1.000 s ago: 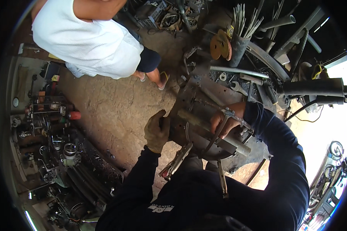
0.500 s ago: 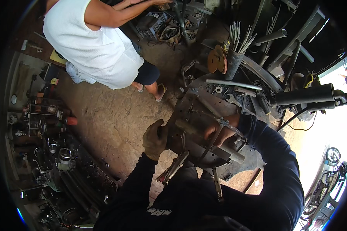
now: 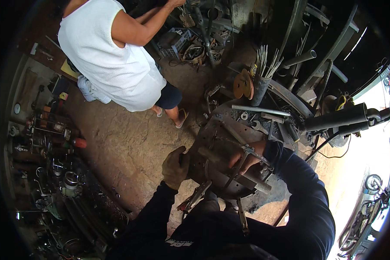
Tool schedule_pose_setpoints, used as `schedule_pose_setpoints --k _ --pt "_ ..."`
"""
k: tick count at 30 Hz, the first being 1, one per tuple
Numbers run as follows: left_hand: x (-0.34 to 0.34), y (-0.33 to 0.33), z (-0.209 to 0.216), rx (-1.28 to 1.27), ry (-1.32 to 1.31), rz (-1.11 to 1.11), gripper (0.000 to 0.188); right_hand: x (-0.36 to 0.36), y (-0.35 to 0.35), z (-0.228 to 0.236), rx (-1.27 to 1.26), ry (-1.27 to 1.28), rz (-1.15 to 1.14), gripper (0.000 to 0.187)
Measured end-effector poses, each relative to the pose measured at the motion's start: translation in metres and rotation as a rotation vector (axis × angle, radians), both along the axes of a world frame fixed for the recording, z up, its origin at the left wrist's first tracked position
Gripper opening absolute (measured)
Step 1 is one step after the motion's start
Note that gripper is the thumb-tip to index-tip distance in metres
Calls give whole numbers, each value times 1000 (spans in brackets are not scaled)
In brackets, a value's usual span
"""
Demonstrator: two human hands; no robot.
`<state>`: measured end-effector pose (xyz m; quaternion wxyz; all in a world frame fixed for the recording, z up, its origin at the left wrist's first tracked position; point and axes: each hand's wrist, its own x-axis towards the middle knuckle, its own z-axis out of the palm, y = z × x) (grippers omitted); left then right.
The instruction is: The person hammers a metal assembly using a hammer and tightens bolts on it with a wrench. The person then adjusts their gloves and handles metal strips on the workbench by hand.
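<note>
My left hand (image 3: 176,167), in a brown work glove, is open beside the left edge of a dark, round metal worktable (image 3: 197,167). The bare right hand (image 3: 249,162) is closed low over the table, under a steel bar clamp (image 3: 248,148). What its fingers hold is hidden. To the left of these fingers lies a brownish round bar (image 3: 209,154), and a grey pipe end (image 3: 260,184) shows to their right. Two locking pliers hang at the near edge: one (image 3: 198,195) on the left, the other (image 3: 242,216) further right.
Another person in a white top (image 3: 112,60) stands at the far left. On the table are a can of welding rods (image 3: 261,89), grinding discs (image 3: 242,84), a metal tube (image 3: 260,110) and a wrench (image 3: 260,127). Machine parts (image 3: 71,180) crowd the left side; a motorcycle (image 3: 368,203) stands right.
The view has shifted slightly, so the scene sits a little lower. Both my hands keep nearly the same places over and beside the table. The other person's arms have shifted slightly.
</note>
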<state>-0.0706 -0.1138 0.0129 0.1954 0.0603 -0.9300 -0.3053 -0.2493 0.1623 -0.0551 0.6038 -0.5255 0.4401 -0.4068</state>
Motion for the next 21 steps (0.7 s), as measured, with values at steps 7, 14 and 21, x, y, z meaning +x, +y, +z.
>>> schedule_pose_setpoints --k 7,14,21 --pt "0 1 3 10 5 10 25 -4 -3 11 13 44 -9 27" --pt "1 1 3 4 -4 14 25 -6 -4 18 28 69 -6 29" --pt "2 1 1 22 -17 38 25 -7 -5 23 35 81 7 31"
